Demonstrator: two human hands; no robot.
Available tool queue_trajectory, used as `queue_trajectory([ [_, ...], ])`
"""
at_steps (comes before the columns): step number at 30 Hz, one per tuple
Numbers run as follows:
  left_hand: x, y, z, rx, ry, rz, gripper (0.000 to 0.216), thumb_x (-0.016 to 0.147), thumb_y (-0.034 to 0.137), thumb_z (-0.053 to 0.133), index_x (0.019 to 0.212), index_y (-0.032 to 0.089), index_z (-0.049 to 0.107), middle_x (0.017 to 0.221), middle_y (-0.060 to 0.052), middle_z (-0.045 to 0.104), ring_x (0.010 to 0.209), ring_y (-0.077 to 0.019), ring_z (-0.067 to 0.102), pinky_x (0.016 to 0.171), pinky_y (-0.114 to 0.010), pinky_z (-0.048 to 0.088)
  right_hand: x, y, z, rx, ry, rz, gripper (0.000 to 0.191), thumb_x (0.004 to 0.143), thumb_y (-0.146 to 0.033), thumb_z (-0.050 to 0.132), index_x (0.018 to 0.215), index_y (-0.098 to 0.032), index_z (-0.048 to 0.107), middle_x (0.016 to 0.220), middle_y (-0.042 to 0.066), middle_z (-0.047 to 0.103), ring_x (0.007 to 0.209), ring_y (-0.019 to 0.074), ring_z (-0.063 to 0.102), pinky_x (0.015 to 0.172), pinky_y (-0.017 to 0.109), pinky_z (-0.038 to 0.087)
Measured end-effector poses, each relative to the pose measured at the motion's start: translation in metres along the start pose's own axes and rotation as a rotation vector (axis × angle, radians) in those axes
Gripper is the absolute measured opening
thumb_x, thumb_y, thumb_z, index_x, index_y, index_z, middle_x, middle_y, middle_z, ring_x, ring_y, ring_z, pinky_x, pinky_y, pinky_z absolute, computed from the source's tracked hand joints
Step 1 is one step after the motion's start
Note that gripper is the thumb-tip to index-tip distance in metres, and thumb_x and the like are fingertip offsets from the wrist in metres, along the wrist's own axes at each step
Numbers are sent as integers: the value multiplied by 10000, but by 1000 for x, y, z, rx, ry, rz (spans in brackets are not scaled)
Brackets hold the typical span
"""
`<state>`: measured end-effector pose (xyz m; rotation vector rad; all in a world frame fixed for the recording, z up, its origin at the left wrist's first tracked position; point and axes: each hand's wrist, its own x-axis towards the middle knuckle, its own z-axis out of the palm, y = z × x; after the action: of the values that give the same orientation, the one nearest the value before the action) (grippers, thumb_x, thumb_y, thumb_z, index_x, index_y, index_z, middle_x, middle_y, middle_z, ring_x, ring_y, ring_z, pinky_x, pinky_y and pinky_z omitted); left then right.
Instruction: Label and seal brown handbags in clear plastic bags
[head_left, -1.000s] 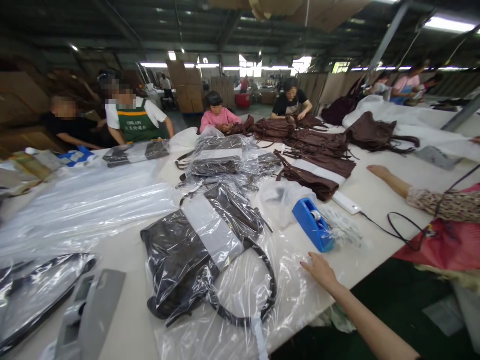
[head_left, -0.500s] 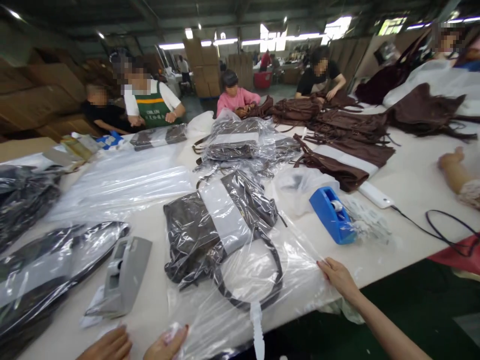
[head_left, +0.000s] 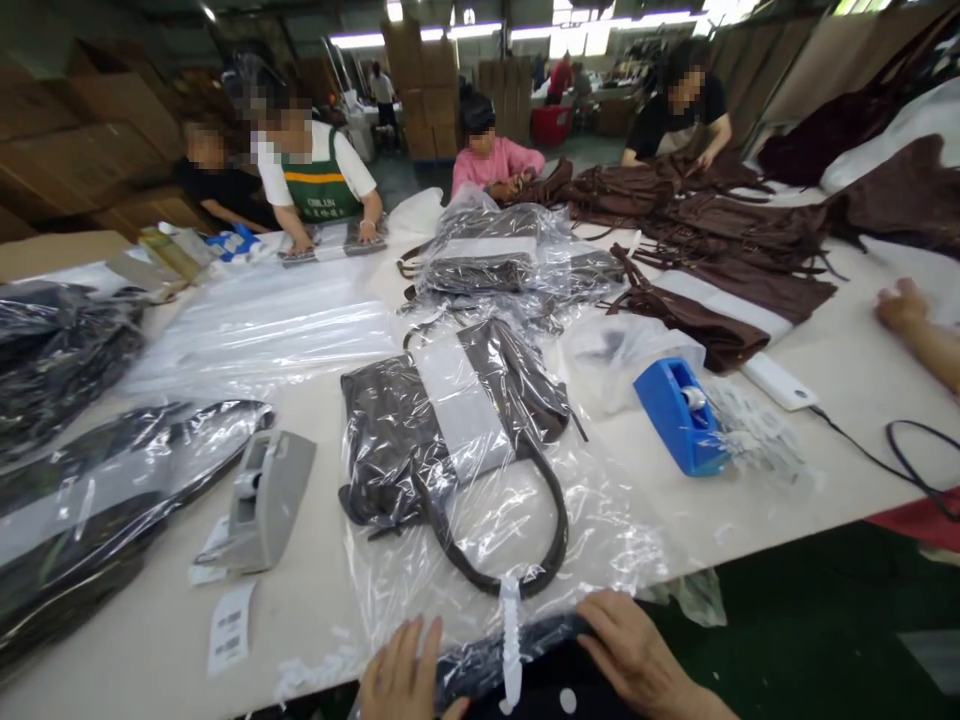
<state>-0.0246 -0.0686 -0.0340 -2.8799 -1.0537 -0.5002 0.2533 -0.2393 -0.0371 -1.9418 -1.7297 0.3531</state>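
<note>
Crinkled clear plastic wraps a dark brown handbag (head_left: pixel 457 425) at frame centre, its looped strap curving toward the bottom edge. Left hand (head_left: pixel 405 668) and right hand (head_left: pixel 637 655) lie flat, fingers loosely spread, pressing the plastic bag's (head_left: pixel 600 520) folded near edge. Half a second ago the right hand reached from the right.

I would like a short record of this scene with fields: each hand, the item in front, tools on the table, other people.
left hand: left hand lies flat on the near edge of the clear plastic bag
right hand: right hand rests on the same folded edge
item: dark brown handbag with a white paper band, inside the plastic bag
tools: blue tape dispenser; grey tape dispenser
others: several people at the far side of the white table
</note>
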Motion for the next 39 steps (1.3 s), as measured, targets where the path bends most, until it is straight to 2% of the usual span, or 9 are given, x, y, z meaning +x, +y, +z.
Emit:
queue_trajectory([
  [5,15,51,21,-147,-98,187,460,682,318,599,1119,195,524,1006,-84,628,959,-263,548,851,-421,377,17,-23,24,-53,-40,-94,276,772,-101,405,1012,-185,514,881,78,576,786,233,534,711,370,452],
  [11,42,50,6,-264,-143,165,240,785,56,400,624,201,502,609,0,523,593,-158,481,575,-297,351,21,-34,16,-91,49,-215,233,830,-67,305,835,-169,515,700,53,525,623,182,489,568,295,395],
  [15,65,47,-14,-374,-33,55,208,865,132,392,726,191,536,639,4,548,621,-136,516,589,-264,393,23,-41,13,-48,46,-407,320,846,-67,252,965,-127,542,739,78,577,613,171,511,557,281,429],
  [20,87,52,-24,-505,45,-6,143,874,174,426,832,188,562,724,3,600,703,-119,562,653,-240,444,48,-38,33,-101,77,-321,436,837,-36,294,1242,-99,442,1114,157,562,1033,239,509,836,365,454],
  [25,91,52,-34,-306,217,36,135,857,168,458,884,155,590,798,-40,637,774,-146,589,704,-280,454,64,-31,57,-21,105,-307,254,897,-127,365,1020,-174,583,867,85,605,790,202,541,668,327,448],
  [29,59,68,-32,-155,440,272,152,814,145,517,932,154,613,789,-42,655,781,-173,605,733,-326,446,64,-27,56,139,122,-214,281,919,-147,312,886,-175,589,825,71,593,753,183,514,646,305,413],
  [33,27,82,-6,-328,307,486,248,842,84,382,867,172,613,728,-9,658,688,-111,604,633,-225,480,66,-29,46,251,66,-112,281,931,-166,309,829,-185,571,778,43,590,741,173,507,669,296,408],
  [36,32,74,16,-329,173,381,316,852,103,357,1108,84,541,1065,-140,631,1080,-204,552,831,-307,513,69,-29,43,284,53,-101,269,936,-179,314,848,-190,568,789,42,597,756,174,518,687,298,421],
  [39,56,64,34,-348,191,289,315,821,128,474,1132,110,519,1098,-131,620,1144,-231,509,914,-406,481,73,-30,39,326,80,-108,285,947,-201,294,877,-187,570,809,50,601,771,179,527,712,313,436],
])
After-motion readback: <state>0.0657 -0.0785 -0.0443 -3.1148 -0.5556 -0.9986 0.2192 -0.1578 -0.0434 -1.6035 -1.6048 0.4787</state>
